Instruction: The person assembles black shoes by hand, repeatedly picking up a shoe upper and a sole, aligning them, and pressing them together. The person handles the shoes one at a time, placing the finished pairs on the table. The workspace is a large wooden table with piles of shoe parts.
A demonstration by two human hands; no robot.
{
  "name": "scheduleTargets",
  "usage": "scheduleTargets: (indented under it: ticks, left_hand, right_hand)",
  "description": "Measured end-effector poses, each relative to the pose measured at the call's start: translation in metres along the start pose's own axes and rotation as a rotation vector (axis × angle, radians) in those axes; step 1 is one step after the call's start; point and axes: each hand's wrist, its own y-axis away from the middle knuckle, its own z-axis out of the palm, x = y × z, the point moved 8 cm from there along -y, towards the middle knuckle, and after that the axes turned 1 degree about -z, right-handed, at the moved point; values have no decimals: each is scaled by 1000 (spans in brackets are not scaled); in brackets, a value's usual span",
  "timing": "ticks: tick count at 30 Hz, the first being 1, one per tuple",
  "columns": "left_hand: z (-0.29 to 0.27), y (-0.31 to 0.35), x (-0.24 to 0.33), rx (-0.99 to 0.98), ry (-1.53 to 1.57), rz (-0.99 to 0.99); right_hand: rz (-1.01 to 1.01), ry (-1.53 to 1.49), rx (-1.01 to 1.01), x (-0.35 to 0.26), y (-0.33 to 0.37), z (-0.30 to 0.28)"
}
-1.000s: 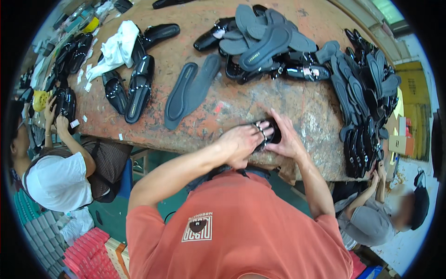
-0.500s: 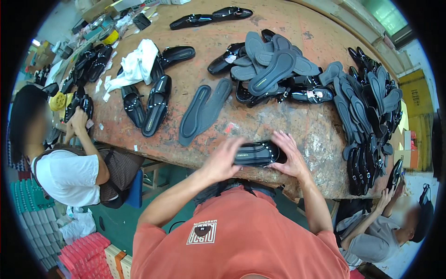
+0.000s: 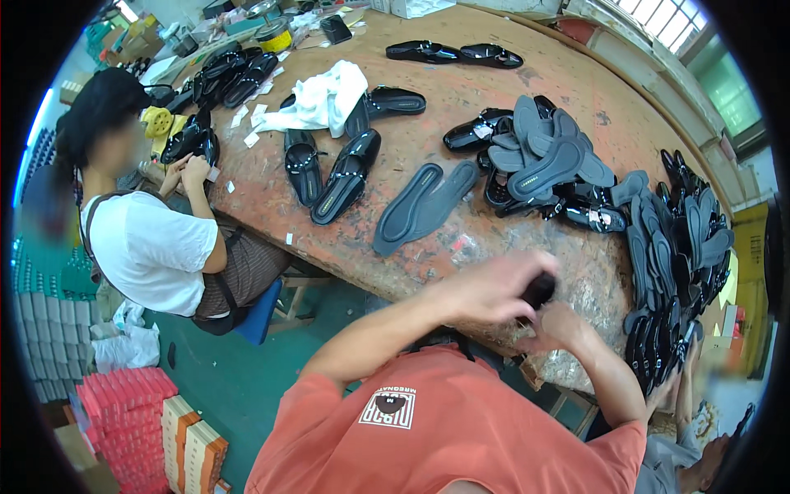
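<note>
A black shoe (image 3: 539,290), tilted up on end, is in my left hand (image 3: 498,286), with the fingers wrapped over its far side. Most of the shoe is hidden by that hand. My right hand (image 3: 561,328) closes on the shoe's lower part from the right, its fingers curled and slightly blurred. Both hands are above the table's near edge. Beyond them lies a pair of grey insoles (image 3: 426,206), side by side. To their left stand a glossy black shoe with a studded strap (image 3: 350,177) and another black shoe (image 3: 303,167).
Grey insoles (image 3: 547,169) are heaped over black shoes at the back right. More shoes and insoles (image 3: 658,247) crowd the table's right end. A white cloth (image 3: 325,99) covers some shoes. One person (image 3: 152,247) sits at left; another person's arm (image 3: 679,387) reaches in at right.
The shoe, lying flat between my spread hands before, is now lifted, tilted up and gripped. My hands have moved right and closed in. The whole view has swung left.
</note>
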Motion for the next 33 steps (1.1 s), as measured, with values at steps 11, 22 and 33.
scheduleTargets:
  ticks: [11, 22, 33]
  left_hand:
    - [-248, 263, -92, 1327, -878, -658]
    - [-99, 120, -124, 386, -790, -585]
    - [-57, 107, -80, -271, -89, -573]
  right_hand:
    - [145, -832, 1403, -81, -87, -189]
    - [-895, -1818, 1285, -56, -61, -156]
    - [-695, -2203, 1282, 8, -2, -49]
